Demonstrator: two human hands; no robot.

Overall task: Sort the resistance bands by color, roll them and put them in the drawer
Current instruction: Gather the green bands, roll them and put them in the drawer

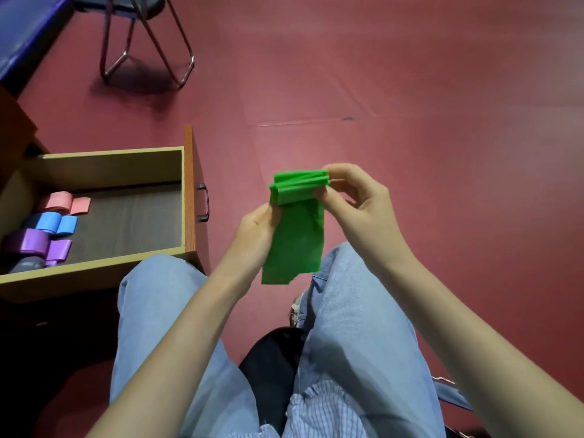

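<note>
Both hands hold one green band in the air above the person's knees, over the red floor. At the right end of the rolled part, the right hand pinches it between thumb and fingertips. Beneath its left end, the left hand grips the band's left edge, thumb on the near face; its fingers are hidden behind the sheet.

The rolled part sits at the top, its axis running left to right across the view and tilted slightly up to the right. From it the loose tail hangs flat, long axis pointing down toward the jeans. The tail's lower right corner looks notched; whether it is folded or only shaded I cannot tell.

To the left, well apart from the hands, the drawer stands open. Along its left side lie a pink roll, a blue roll and a purple roll, each with a short loose end pointing right. A grey thing below the purple roll is half hidden by the drawer's wall. A chair is cut off at the top edge.
</note>
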